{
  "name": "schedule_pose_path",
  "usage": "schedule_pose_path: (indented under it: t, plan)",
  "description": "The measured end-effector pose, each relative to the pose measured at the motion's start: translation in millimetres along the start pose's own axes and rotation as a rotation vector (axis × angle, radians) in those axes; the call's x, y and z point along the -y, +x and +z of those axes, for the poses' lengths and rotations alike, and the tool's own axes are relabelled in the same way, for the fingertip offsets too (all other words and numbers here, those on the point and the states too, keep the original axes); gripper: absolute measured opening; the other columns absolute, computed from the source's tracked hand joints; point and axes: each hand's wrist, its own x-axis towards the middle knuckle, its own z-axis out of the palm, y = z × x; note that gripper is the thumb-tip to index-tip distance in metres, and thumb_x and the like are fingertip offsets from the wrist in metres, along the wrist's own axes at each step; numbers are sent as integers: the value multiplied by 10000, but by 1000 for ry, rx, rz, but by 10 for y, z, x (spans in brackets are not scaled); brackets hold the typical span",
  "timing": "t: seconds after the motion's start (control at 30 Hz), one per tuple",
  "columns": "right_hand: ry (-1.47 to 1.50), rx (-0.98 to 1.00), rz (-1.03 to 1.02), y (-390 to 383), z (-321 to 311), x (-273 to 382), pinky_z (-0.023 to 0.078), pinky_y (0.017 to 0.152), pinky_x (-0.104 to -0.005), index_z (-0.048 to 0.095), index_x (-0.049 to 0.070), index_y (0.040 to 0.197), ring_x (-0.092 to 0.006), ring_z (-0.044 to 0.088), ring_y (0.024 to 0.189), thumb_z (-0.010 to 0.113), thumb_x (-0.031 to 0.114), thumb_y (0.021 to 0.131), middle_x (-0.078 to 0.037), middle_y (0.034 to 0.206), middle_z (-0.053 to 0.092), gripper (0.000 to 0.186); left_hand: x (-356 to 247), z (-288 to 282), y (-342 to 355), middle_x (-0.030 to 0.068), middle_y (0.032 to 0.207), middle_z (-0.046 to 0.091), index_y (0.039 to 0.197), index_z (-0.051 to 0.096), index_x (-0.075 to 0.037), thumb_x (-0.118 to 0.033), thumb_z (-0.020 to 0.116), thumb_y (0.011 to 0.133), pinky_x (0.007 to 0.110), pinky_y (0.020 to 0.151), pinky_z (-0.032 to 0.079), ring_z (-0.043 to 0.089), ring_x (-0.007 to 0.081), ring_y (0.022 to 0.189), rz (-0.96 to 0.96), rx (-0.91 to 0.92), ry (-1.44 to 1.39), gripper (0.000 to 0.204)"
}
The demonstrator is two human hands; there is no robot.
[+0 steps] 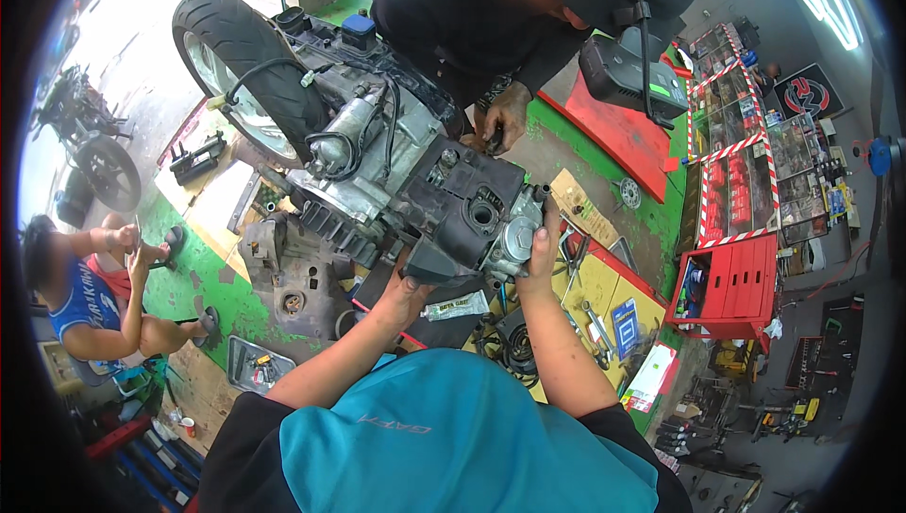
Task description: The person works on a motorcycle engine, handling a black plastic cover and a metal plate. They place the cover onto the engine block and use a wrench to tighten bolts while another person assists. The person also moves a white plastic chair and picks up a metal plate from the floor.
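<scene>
A scooter engine (377, 154) with its rear wheel (236, 69) attached lies across the workbench before me. My left hand (404, 294) grips the lower edge of the black plastic engine shroud (462, 206), its fingertips hidden underneath. On the other side, my right hand (542, 253) is closed around the silver cylinder head (514, 241) at the near end of the engine, thumb up along its side. Across the bench a co-worker's hand (508, 117) works at the far side of the engine, holding something small and dark that I cannot make out.
A dirty grey-black cover (288, 263) lies left of the engine, and a tube (458, 306) lies between my forearms. Wrenches (596, 332) and pliers (572, 263) lie at right. Beyond stands a red drawer cabinet (727, 286). A seated person (99, 301) is at left.
</scene>
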Motion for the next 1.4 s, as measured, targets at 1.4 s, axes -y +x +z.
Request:
schedule_pose_path:
  t: [1.4]
  plan:
    - [12, -153, -147, -36, -86, 219, 317, 1178, -474, 459, -85, 1463, -396, 445, 1392, 501, 639, 977, -283, 1428, 502, 873, -510, 250, -293, 174, 1428, 535, 1555, 315, 8, -528, 833, 849, 450, 1060, 486, 600, 284, 1267, -127, -271, 381, 1027]
